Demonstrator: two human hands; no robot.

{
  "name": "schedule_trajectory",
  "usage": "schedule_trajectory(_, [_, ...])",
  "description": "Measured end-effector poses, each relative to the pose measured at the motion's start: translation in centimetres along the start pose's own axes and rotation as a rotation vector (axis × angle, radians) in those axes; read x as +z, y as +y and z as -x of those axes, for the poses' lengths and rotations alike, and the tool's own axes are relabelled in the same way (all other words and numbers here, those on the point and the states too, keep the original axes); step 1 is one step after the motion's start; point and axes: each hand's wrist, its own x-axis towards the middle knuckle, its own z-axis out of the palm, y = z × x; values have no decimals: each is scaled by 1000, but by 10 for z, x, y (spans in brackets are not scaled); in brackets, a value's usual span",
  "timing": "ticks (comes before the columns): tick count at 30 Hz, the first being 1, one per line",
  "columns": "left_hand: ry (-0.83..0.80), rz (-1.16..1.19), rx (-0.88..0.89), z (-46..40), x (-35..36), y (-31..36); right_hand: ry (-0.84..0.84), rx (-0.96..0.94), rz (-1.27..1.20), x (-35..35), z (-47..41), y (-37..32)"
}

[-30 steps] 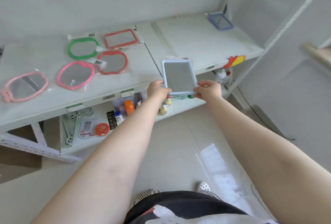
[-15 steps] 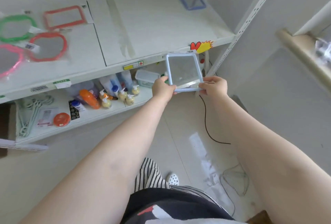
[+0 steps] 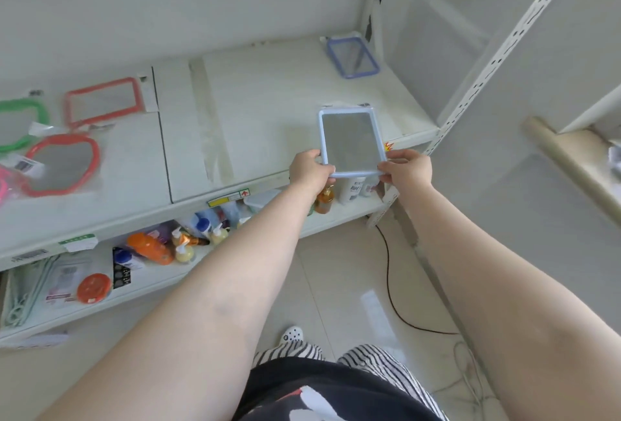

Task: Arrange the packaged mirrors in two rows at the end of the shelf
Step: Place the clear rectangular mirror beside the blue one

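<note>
I hold a light-blue rectangular packaged mirror (image 3: 351,143) by its near corners, my left hand (image 3: 309,170) on one and my right hand (image 3: 408,170) on the other. It hovers over the front right part of the white shelf (image 3: 268,111). A darker blue rectangular mirror (image 3: 353,56) lies at the shelf's far right end. On the left lie a red rectangular mirror (image 3: 102,101), a red wavy mirror (image 3: 62,160), a green mirror (image 3: 22,121) and part of a pink one (image 3: 5,182).
A lower shelf (image 3: 339,222) carries bottles, an orange tube (image 3: 151,247), a round orange tin (image 3: 94,287) and hangers. A perforated white upright (image 3: 487,60) stands at the right end. A cable (image 3: 389,282) runs over the tiled floor. A beige ledge (image 3: 571,158) is at right.
The light-blue mirror has moved up from below the shelf's front edge to above its right part. My view has shifted, so the left-hand mirrors show more fully.
</note>
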Motion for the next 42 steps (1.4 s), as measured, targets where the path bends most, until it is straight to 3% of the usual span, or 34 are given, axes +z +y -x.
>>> schedule_trajectory(8, [50, 65, -27, -68, 23, 42, -46, 6, 70, 16, -92, -36])
schedule_trajectory(19, [428, 126, -80, -160, 49, 88, -310, -50, 103, 62, -211, -98])
schedule_trajectory(27, [550, 103, -94, -219, 52, 99, -379, -75, 184, 94, -269, -109])
schedule_trajectory(42, [478, -76, 27, -316, 57, 99, -326, -215, 225, 158, -370, -106])
